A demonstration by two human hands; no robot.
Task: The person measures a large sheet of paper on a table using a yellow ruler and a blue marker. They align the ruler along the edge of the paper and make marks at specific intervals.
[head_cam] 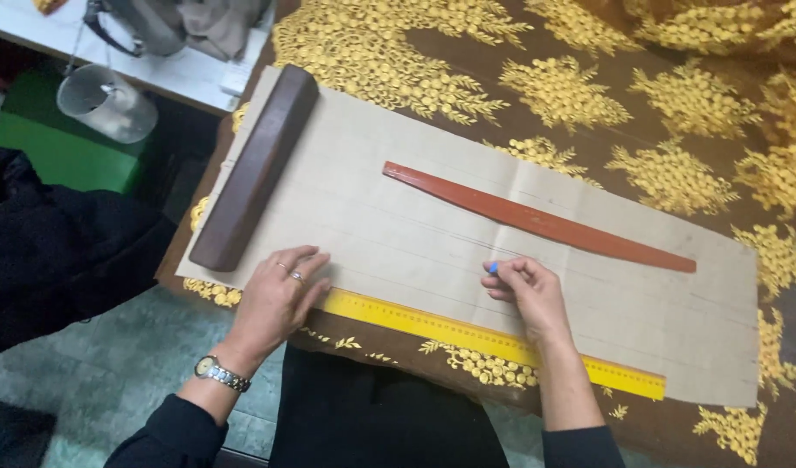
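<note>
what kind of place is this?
Likely a tailoring or sewing workshop. The right hand pinches a blue chalk on a paper pattern sheet laid over gold-embroidered brown fabric. The left hand presses beside a yellow ruler; a curved red ruler lies on the sheet.

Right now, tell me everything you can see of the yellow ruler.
The yellow ruler is a long, flat, straight strip, bright yellow with fine dark graduation marks along its edge; its material cannot be told. It lies flat along the near edge of the beige paper pattern, slanting down toward the right of the picture. The left hand presses on its left end, covering the tip. The right hand, pinching a small blue chalk, hovers just above its middle, the wrist crossing over it. Its right end lies bare on the paper.
</note>
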